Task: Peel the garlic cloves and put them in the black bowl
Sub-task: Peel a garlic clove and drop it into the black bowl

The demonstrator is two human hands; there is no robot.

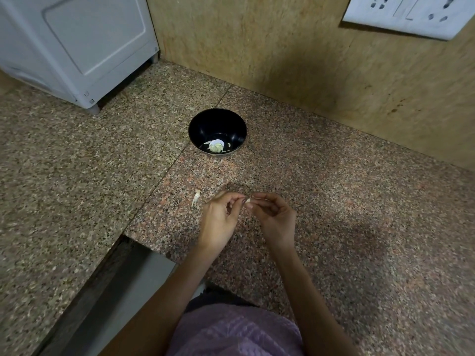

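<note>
both hands pinch one garlic clove between fingertips, left hand and right hand meeting low over the surface, black bowl straight ahead on far side, about equally reachable.

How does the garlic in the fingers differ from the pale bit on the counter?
The garlic clove is pinched between the left hand and right hand; the pale scrap lies untouched on the granite counter. The clove shows as a short rounded nub; the scrap is long and thin. Both are pale cream.
</note>
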